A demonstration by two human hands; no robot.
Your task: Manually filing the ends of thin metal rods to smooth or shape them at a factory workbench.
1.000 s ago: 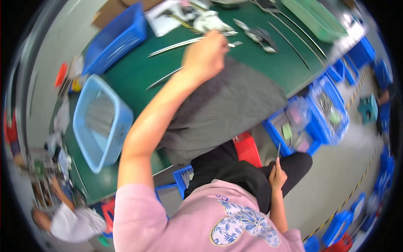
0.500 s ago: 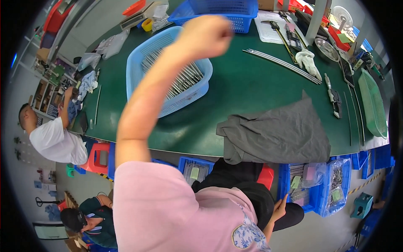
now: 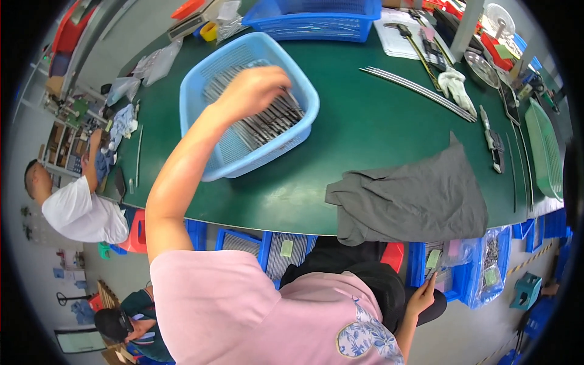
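Note:
My left hand [image 3: 258, 91] hangs over a light blue plastic basket [image 3: 202, 143] on the green table. Its fingers are curled, slightly blurred, with the tips low over a layer of thin metal rods [image 3: 271, 126] with dark ends. Whether a rod is between the fingers is hidden. Down beside my dark-clothed legs, my right hand [image 3: 422, 297] is off the table with its fingers stretched out, near blue bins [image 3: 449, 277] of metal parts. Nothing shows in it. A dark grey cloth [image 3: 413, 198] lies crumpled at the table's front edge.
Several long rods [image 3: 420, 92] lie at right, near a white glove [image 3: 455, 87], calipers [image 3: 494, 146] and a green basket [image 3: 543, 149]. A blue basket [image 3: 313, 27] stands at the back. A person in white [image 3: 85, 207] works at left; another person [image 3: 137, 325] is lower left.
My left hand has come down and toward me, from above the basket's far right rim to the rods inside. My right hand stays low beside my legs. The whole view has shifted slightly.

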